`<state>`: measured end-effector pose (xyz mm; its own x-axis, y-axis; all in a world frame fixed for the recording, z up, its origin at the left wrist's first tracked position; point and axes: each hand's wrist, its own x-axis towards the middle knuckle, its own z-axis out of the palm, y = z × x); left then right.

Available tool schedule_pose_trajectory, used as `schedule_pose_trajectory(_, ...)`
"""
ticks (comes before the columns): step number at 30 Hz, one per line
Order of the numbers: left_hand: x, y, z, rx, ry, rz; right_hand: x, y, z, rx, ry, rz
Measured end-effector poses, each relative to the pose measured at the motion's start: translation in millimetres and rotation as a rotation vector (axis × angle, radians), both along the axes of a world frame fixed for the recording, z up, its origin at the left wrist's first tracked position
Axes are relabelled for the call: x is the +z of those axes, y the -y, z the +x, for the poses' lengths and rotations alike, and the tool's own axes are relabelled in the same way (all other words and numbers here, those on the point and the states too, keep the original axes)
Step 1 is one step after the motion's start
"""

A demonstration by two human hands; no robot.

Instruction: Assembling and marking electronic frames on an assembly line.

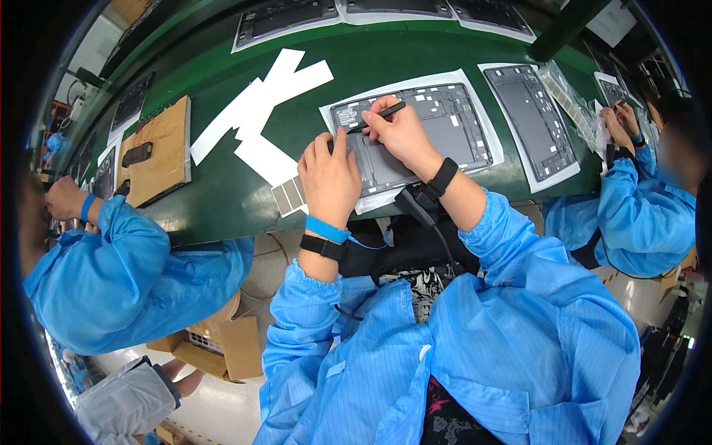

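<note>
Right now the person is working on an opened grey tablet back panel (430,122) that is lying on a white sheet (475,81) on the green bench (222,193), directly ahead of them. The right hand (400,133) is pinching a slim black stylus-like tool (382,113), its grip closed around the shaft, and the tip is pointing left toward the panel's upper left corner, where a few small white labels are showing. The left hand (328,178) is resting on the panel's left edge, fingers curled loosely and thumb extended up beside the tool tip; its grip is not closing on anything, only pressing down to steady the piece. Judging by how things lie, the work on this unit is somewhere in its middle: the panel is already laid out and several white patches are already sitting inside it, while the tool is engaging one spot near the corner, so that spot appears unfinished. What exactly the tip is touching is too small to tell. Another dark panel (534,119) is lying just to the right on its own sheet, and white paper strips (259,111) are lying on the bench to the left. Co-workers in blue sleeves are working on both sides.
</note>
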<state>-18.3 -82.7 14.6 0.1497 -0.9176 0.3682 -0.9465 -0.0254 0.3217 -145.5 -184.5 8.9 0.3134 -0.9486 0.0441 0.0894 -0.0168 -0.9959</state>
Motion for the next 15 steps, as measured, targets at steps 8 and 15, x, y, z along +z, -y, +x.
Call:
schedule_pose_trajectory(8,-2.7,0.4,-2.7,0.011,0.056,-0.015,0.4,1.9,-1.5,0.022,-0.029,0.012)
schedule_pose_trajectory(15,-7.4,0.4,-4.0,0.047,0.057,-0.033,-1.1,0.8,0.0,0.007,-0.024,0.005)
